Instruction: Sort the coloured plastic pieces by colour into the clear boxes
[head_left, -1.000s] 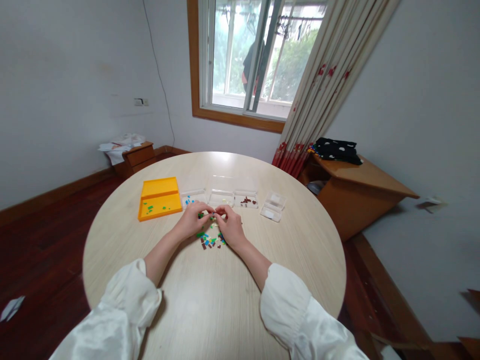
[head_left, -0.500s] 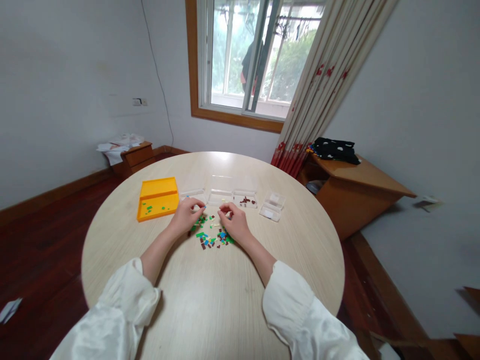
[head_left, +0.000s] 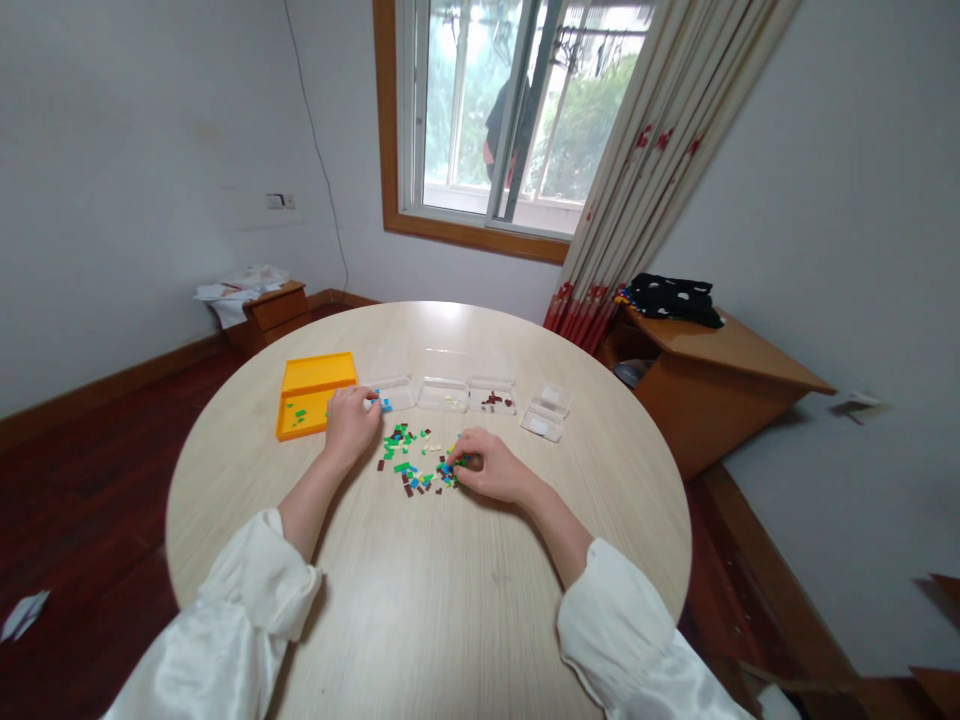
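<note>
My left hand (head_left: 351, 425) is beside the yellow box (head_left: 318, 370), its fingers curled in a pinch at the near left edge of a clear plastic case (head_left: 401, 393). Blue toy bricks (head_left: 385, 405) lie in this case, right at those fingertips. What the pinch holds is too small to make out. At the right side of a loose pile of small toy bricks (head_left: 403, 468), green, brown, blue and cream, rests my right hand (head_left: 491, 466). Its thumb and forefinger close down among the bricks; whatever lies between the tips cannot be made out.
Another clear case (head_left: 442, 407) holds a few cream pieces, and the case (head_left: 493, 409) to its right holds brown ones. A smaller clear case (head_left: 541, 428) stands open farther right. Everything sits on a round wooden table (head_left: 420, 600). A wooden cabinet (head_left: 720, 370) stands beyond on the right.
My left hand has moved left, from above the pile to the clear case with blue bricks. My right hand has come down and slightly right onto the pile.
</note>
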